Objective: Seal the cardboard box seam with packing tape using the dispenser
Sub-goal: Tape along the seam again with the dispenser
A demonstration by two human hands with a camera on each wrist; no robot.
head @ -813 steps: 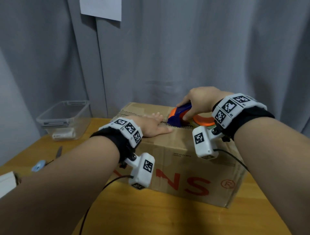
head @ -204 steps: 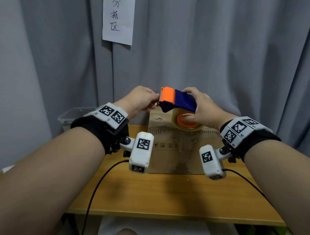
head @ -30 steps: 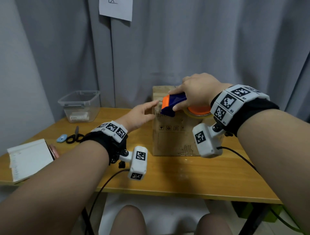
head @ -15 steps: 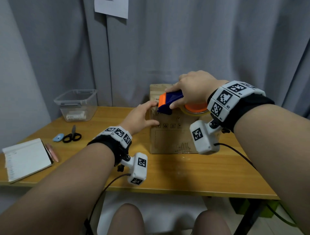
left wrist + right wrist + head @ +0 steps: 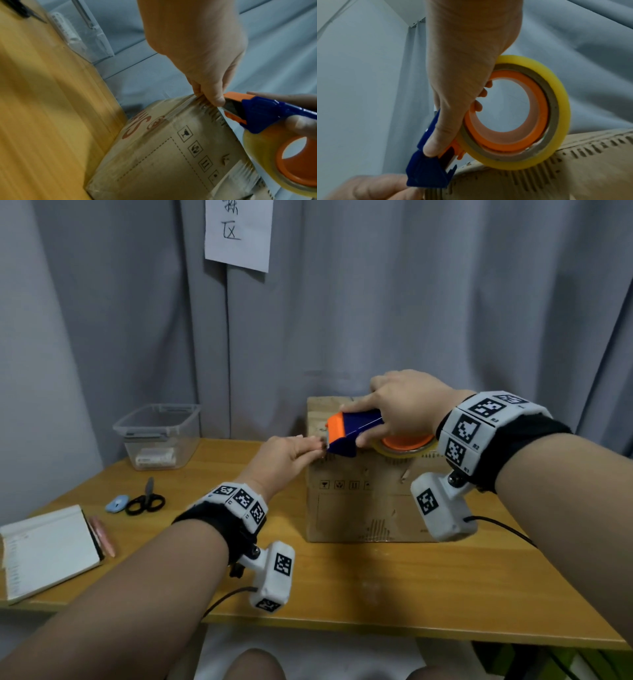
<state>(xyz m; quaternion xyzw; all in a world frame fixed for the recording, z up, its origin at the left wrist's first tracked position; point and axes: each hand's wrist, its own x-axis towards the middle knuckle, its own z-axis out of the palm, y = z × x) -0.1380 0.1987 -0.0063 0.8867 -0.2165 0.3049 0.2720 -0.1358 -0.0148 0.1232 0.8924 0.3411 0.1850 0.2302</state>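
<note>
A brown cardboard box (image 5: 363, 508) stands on the wooden table (image 5: 342, 583). On its top near-left edge sits a blue and orange tape dispenser (image 5: 352, 433) with a yellowish tape roll (image 5: 404, 451). My right hand (image 5: 404, 409) grips the dispenser from above, the thumb on its blue head (image 5: 428, 173) and the fingers through the orange core (image 5: 505, 108). My left hand (image 5: 291, 453) reaches to the dispenser's mouth, where its fingertips (image 5: 216, 100) pinch the clear tape end against the box's top edge (image 5: 197, 100).
A clear plastic bin (image 5: 159, 433) stands at the back left. Black scissors (image 5: 145, 501), a small blue object (image 5: 116, 504), a notebook (image 5: 48, 549) and a pen (image 5: 101, 535) lie on the left. Grey curtain hangs close behind the box.
My left hand has lifted from the box's side to the dispenser's mouth and taken the tape end. The right hand keeps its grip on the dispenser.
</note>
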